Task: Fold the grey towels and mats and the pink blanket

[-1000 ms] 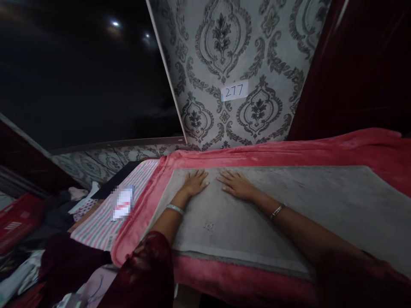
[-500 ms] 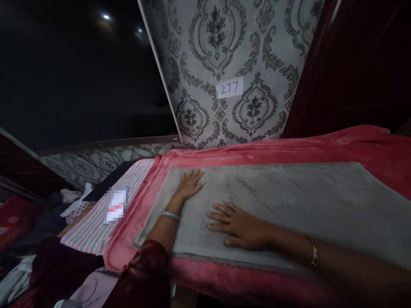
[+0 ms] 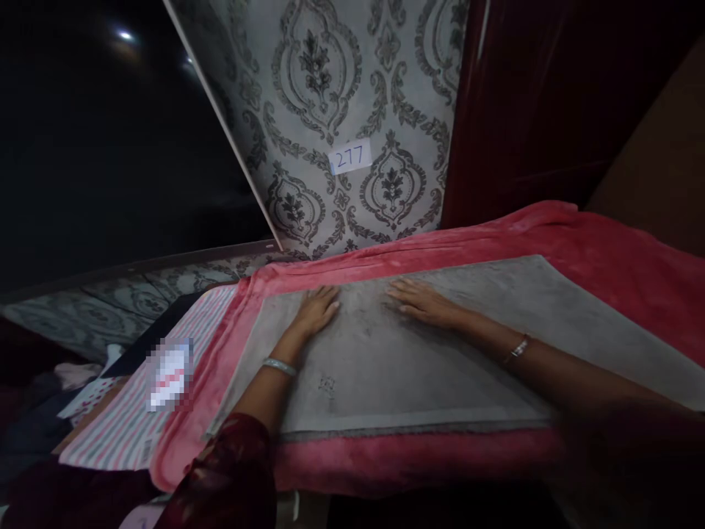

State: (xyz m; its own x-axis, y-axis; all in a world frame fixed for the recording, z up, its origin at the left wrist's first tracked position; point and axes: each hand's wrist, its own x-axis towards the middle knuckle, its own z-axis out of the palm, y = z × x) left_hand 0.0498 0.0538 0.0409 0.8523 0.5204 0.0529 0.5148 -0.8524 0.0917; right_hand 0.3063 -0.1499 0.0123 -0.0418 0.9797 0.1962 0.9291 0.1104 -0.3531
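Clock centred on the grey towel (image 3: 396, 367), 12 toward the wall. Towel lies flat on the pink blanket (image 3: 622, 250), long axis about 9 to 3, skewed a little toward 2 as I see it. Corner motif (image 3: 327, 386) at 8, by the near-left end. Pale band runs along the 6 o'clock edge, darker strip just below it. Opposite end reaches out to 3–4, partly behind the right forearm.

Left hand (image 3: 316, 308) at 10, palm down on the towel near its far edge: fingers extended, thumb apart, pointing about 1. Right hand (image 3: 424, 303) just short of 12, palm down, fingers spread and pointing about 10; slightly blurred, so can't tell how hard it presses. Hands well apart, bare towel between.

Bracelet on each wrist, left one (image 3: 280, 365) a wide band. Dark red sleeve (image 3: 242, 455) at 8, over the towel's near-left corner.

Blanket shows all round. Striped cloth (image 3: 110, 437) beyond it at 9, blurred-out label (image 3: 170, 376) on top. Clothes (image 3: 33, 411) further out, also 9. Dark screen (image 3: 110, 147) at 10. Patterned wall (image 3: 352, 73) at 11, with "277" note (image 3: 351, 156). Dark red panel (image 3: 529, 95) at 1.
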